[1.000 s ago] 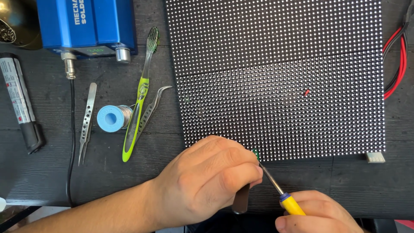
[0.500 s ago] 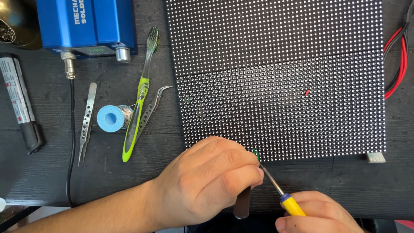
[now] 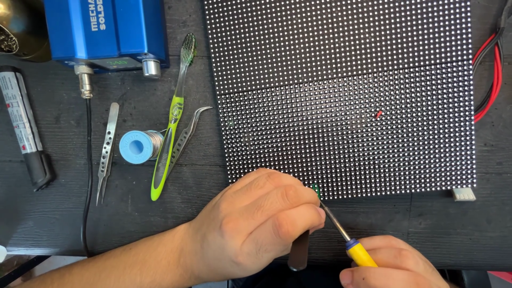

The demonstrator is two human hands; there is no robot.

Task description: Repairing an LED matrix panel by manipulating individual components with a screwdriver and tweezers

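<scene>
Large black LED matrix panel with a dense grid of white dots (image 3: 341, 90), flat across the upper right of the frame, lower edge near centre frame. At that lower edge, a tiny green component (image 3: 316, 190), touching the panel's rim, with the thin metal tip of a yellow-handled soldering iron (image 3: 346, 240) just beside it. Against 0.5 s ago: nothing shifted, same poses, same tip position.

Left hand (image 3: 256, 224) in lower centre, curled closed around a dark slim tool (image 3: 298, 250), fingertips right beside the green component. Right hand (image 3: 394, 264) at the bottom right edge, closed on the iron's yellow grip.

Further out, on the dark wooden table (image 3: 53, 224): green toothbrush (image 3: 172, 122), blue solder spool (image 3: 134, 146), 2 steel tweezers (image 3: 106, 152), upper-left blue box-shaped soldering station (image 3: 104, 29), black marker (image 3: 26, 128) at far left, red and black wires (image 3: 488, 74) at right edge.
</scene>
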